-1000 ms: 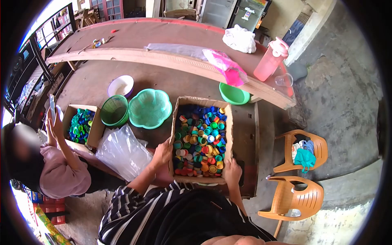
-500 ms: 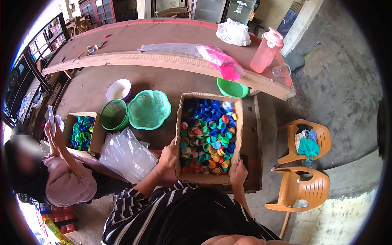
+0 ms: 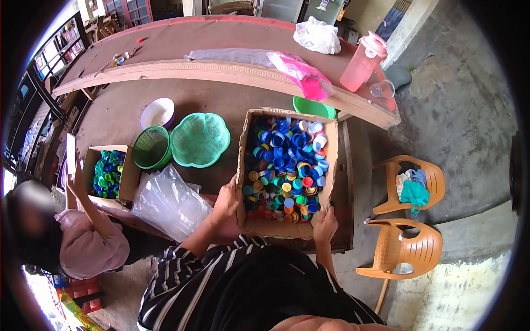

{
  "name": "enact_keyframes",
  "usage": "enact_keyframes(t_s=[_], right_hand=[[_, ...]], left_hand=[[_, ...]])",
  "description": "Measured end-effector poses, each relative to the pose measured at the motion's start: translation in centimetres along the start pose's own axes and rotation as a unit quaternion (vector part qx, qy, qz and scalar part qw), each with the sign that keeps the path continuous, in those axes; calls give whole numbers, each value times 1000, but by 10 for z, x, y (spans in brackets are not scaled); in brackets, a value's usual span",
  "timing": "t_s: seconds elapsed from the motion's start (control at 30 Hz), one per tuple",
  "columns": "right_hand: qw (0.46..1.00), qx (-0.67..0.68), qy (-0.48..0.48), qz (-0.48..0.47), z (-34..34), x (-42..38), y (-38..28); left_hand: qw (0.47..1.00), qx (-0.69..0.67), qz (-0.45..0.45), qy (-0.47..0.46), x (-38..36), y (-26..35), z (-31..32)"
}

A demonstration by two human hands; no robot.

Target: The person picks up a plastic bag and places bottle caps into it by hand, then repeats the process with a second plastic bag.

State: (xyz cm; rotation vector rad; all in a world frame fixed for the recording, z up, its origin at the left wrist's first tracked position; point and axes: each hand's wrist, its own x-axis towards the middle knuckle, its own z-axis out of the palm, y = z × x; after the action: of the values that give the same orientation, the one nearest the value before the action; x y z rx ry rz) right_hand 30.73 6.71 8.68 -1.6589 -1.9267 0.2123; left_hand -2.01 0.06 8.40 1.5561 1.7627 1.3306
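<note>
Between my hands is an open cardboard box [image 3: 333, 165] filled with plastic bottle caps [image 3: 290, 165] in blue, green, yellow, red and white. My left hand [image 3: 227, 198] grips its left side near the front corner. At the right front corner, my right hand [image 3: 324, 225] is closed on the cardboard edge. Left of the box lie a clear plastic bag [image 3: 168, 204], a scalloped green basin [image 3: 200, 140], a darker green basket [image 3: 152, 148] and a white bowl [image 3: 157, 113]. Part of a light green bowl [image 3: 313, 107] shows behind the box.
A person [image 3: 91, 237] at the left holds a phone [image 3: 70, 154] beside a smaller box of caps [image 3: 126, 182]. A raised wooden shelf [image 3: 221, 70] bears a pink pitcher [image 3: 361, 65], a plastic cup [image 3: 382, 89] and bags. Two orange chairs [image 3: 411, 248] stand at right.
The box has tilted and risen slightly away from me in my hands. The caps inside have shifted, with more blue ones showing toward the middle.
</note>
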Motion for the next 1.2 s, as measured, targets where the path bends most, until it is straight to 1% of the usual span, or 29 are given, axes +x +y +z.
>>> enact_keyframes(t_s=[0.03,0.13,0.17,0.23,0.27,0.33,0.37,0.43,0.47,0.53,0.57,0.63,0.67,0.77,0.87,0.97,1.0,1.1,1.13,1.2], right_hand=[[1000,0,13,-3,1,-3,1],[994,-45,-95,26,12,4,10],[994,-44,-97,14,18,9,12],[993,-46,-113,-5,23,2,18],[994,-35,-107,-8,26,1,22],[993,-47,-104,-6,24,2,17],[993,-53,-103,-1,21,-1,14],[999,-6,-47,14,13,-6,3],[999,17,-18,21,10,-6,1],[1000,23,-19,8,12,-4,7],[999,27,-18,3,14,-5,10],[998,2,-60,1,16,1,18],[997,-9,-78,-5,20,8,19],[995,-8,-95,-22,28,11,25],[994,-24,-103,-17,21,12,15],[1000,5,-10,-18,8,7,2],[998,10,31,-47,7,6,0],[999,-17,-7,-40,23,7,19],[999,-21,-34,-30,23,12,18],[995,-29,-90,-12,24,21,15]], left_hand=[[999,-28,-18,9,-1,9,-3],[996,26,-35,-77,7,-32,8],[995,45,-36,-87,13,-43,12],[990,78,-50,-110,13,-46,15],[989,75,-73,-104,12,-48,17],[985,72,-117,-102,14,-27,12],[989,66,-109,-78,12,-13,8],[994,57,-89,-29,14,16,-2],[996,46,-70,-10,13,15,0],[999,25,-36,28,3,10,4],[998,33,-50,4,2,6,5],[996,47,-71,-36,8,-8,12],[990,79,-100,-57,11,-23,20],[987,81,-118,-71,19,-22,23],[986,75,-112,-98,23,-10,9],[999,12,-43,-6,19,9,1],[1000,3,0,31,13,-9,9],[998,14,-52,-20,15,-21,17],[999,29,-30,-27,18,-31,21],[997,45,-36,-44,25,-44,28]])
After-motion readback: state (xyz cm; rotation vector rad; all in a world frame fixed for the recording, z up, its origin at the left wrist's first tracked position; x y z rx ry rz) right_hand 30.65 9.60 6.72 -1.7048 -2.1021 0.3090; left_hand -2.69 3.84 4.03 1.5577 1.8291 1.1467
